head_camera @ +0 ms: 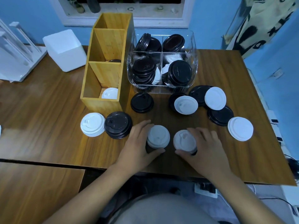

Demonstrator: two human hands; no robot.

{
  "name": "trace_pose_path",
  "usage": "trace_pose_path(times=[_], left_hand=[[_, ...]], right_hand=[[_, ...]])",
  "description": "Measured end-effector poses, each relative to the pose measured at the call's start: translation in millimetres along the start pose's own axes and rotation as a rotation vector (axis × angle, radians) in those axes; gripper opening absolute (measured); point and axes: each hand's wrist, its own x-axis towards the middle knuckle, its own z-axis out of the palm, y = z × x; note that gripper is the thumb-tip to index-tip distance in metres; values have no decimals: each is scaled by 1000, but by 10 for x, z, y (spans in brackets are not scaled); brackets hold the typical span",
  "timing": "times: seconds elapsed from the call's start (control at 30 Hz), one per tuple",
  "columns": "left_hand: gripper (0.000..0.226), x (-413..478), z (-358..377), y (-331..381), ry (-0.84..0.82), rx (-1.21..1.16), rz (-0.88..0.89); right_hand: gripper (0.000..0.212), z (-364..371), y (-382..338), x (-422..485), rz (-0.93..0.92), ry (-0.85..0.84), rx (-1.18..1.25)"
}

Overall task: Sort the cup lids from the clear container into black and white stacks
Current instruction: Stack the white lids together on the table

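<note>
the person is working through the middle of the sort: the left hand point(139, 141) is curling thumb and fingers around a white lid point(158, 136) that is sitting on something black, and the right hand point(205, 144) is gripping a second white lid point(184, 142) the same way, with a black edge showing below it. both lids are lying near the front of the table point(48, 102), just right of the two piles being built, a white stack point(92, 124) touching a black stack point(118, 125). the clear container point(193, 50) is standing further back, holding mostly black lids with a few white ones between them, and loose lids point(186, 105), black and white, are lying overlapped in front of it. the whites in hand are probably being separated from the blacks beneath. the next move is likely calling for lifting only the white lid clear, carrying it left and seating it squarely on the white stack without nudging the black one beside it
</note>
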Motion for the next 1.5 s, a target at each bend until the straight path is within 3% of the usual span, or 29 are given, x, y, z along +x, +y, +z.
trace_pose_path(times=[0.17, 0.3, 0.47, 0.77, 1.2, 1.5], left_hand=[[76, 8, 1, 18, -4, 13, 24], [86, 7, -23, 22, -71, 10, 24], [89, 7, -6, 29, -67, 56, -25], [101, 27, -147, 87, -219, 76, 27], [106, 39, -130, 17, -296, 124, 96], [98, 19, -43, -35, -181, 8, 83]], right_hand=[[79, -66, 37, 22, -101, -119, 187], [77, -104, 54, 45, -145, -132, 241], [72, -304, 40, 87, -57, -127, 419], [76, -289, -281, 369, -350, -523, 313], [75, -206, -328, 424, -407, -563, 246], [76, -152, -347, 446, -426, -514, 233]])
